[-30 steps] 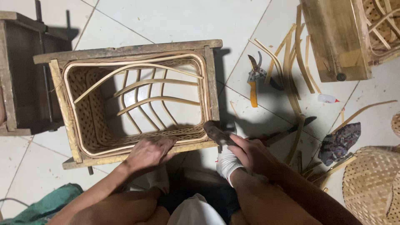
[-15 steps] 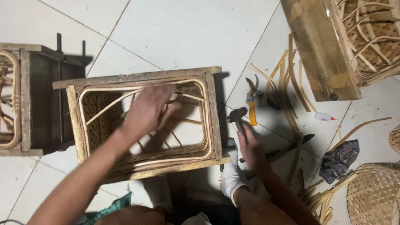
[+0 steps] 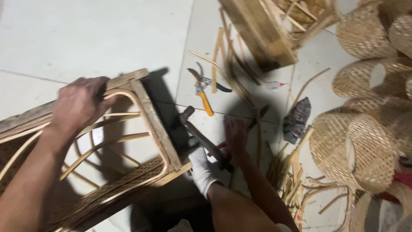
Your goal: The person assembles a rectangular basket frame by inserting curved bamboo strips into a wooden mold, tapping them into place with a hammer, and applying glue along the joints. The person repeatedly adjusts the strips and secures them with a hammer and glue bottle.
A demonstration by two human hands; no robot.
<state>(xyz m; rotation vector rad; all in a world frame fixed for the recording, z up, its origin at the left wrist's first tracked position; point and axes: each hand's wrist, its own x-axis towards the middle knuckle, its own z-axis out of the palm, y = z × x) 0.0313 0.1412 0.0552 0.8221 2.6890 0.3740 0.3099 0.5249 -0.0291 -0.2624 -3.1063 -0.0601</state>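
Note:
My left hand grips the far top edge of a wooden frame that holds a woven rattan basket. The frame sits tilted at the lower left, and curved rattan ribs cross its open inside. My right hand, with a white wrap on the thumb, is closed around the handle of a dark hammer just right of the frame's corner. The hammer head points away from me, low over the tiled floor.
Yellow-handled pruning shears lie on the tiles beyond the hammer. Loose rattan strips are scattered there, with a bundle beside my right arm. Nearby are a dark rag, a small tube, another wooden frame and several woven baskets.
My left hand moved from inside the basket to the frame's far edge, and the frame has swung and tilted. The view shifted right. My right hand still holds the hammer.

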